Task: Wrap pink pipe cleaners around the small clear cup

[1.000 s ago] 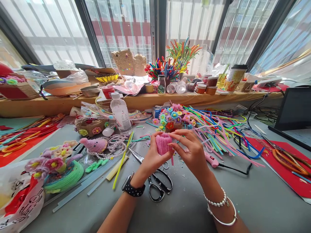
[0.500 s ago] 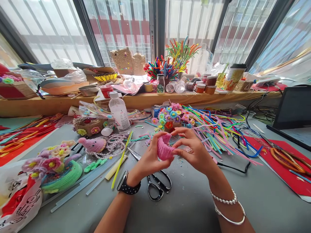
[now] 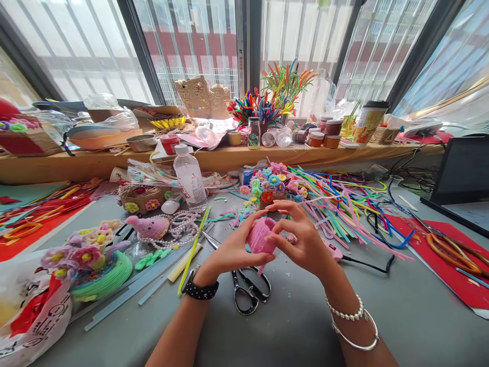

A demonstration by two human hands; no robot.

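Note:
Both my hands hold a small pink fuzzy piece [image 3: 260, 236], wound like a little cup from pipe cleaner, above the grey table [image 3: 290, 326]. My left hand [image 3: 234, 250] cradles it from below and the left, fingers curled round it. My right hand [image 3: 301, 237] pinches its right rim with thumb and fingertips. A pink strand hangs beneath the piece. Black-handled scissors [image 3: 244, 288] lie on the table just under my hands. A little basket of pipe-cleaner flowers [image 3: 269, 186] stands right behind them.
A heap of coloured pipe cleaners [image 3: 340, 204] spreads to the right, with a pink glue gun [image 3: 334, 251] and its black cord. A plastic bottle [image 3: 190, 178], pearl beads [image 3: 179, 227], a pink figure [image 3: 148, 227] and a green flower basket [image 3: 95, 272] lie left. A dark tablet [image 3: 462, 176] stands far right.
The pink piece has been tipped from upright onto its side and lowered slightly. My right fingers have shifted from its top to its right rim.

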